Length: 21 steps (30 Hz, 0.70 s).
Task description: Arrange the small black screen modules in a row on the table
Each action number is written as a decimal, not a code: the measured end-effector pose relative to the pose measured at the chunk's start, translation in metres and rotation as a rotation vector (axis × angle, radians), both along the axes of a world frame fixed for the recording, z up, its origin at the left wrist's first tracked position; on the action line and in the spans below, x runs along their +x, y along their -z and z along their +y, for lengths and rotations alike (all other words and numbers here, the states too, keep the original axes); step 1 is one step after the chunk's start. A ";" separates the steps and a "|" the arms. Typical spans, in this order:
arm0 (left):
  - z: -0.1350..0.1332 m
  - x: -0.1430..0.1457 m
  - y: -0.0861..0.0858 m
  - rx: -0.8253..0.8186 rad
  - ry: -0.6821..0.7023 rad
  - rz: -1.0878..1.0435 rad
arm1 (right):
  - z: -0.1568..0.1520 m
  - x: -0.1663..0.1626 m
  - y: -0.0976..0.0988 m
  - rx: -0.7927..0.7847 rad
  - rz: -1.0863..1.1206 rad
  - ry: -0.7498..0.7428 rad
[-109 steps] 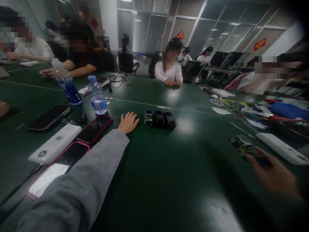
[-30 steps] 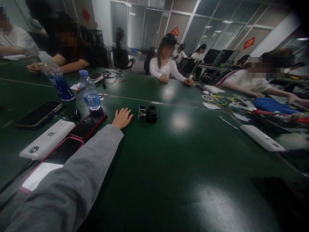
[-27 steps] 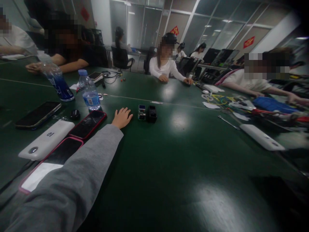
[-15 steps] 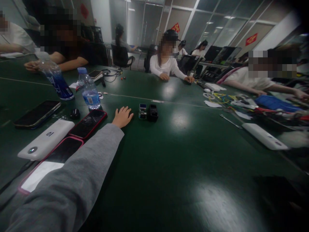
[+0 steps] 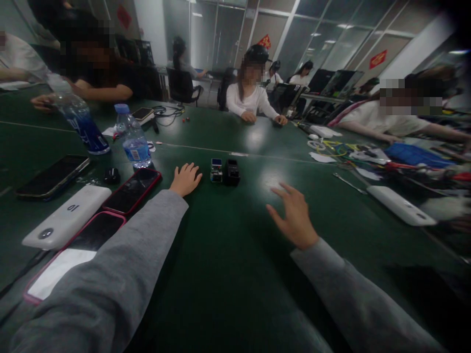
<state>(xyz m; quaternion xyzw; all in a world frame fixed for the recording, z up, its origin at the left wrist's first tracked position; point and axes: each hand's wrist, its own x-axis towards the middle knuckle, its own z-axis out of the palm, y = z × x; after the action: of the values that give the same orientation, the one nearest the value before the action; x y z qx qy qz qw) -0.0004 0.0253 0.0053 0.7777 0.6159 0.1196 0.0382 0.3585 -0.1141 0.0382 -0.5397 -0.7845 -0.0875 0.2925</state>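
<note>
My left hand (image 5: 186, 180) lies flat on the green table (image 5: 228, 255), fingers spread, holding nothing. Just right of it stand two small items side by side: a little device with a bluish top and bare circuit-like side (image 5: 216, 170), and a black boxy piece (image 5: 232, 172). Their exact kind is too small to tell. My right hand (image 5: 292, 214) hovers over the table to the right of the black piece, apart from it, with fingers spread and nothing in them. A red-edged phone (image 5: 132, 191) lies beside my left wrist.
On the left are a white power bank (image 5: 68, 215), a pink-cased phone (image 5: 99, 230), a dark phone (image 5: 53, 176) and two plastic bottles, one a water bottle (image 5: 134, 139). Another white power bank (image 5: 399, 205) and tangled cables (image 5: 342, 149) lie right. A person (image 5: 248, 98) sits opposite.
My right hand has come into view from the lower right, reaching forward over the table. My left hand rests in the same place beside the two small items. The view has shifted slightly.
</note>
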 end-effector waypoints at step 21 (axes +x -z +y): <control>0.003 -0.002 0.004 0.001 0.008 -0.013 | 0.020 -0.008 -0.002 0.065 0.170 -0.133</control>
<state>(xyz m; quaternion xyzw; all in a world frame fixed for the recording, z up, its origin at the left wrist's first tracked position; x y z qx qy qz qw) -0.0023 0.0280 0.0017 0.7794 0.6125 0.1249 0.0425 0.3504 -0.0937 0.0402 -0.4823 -0.7877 -0.0474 0.3804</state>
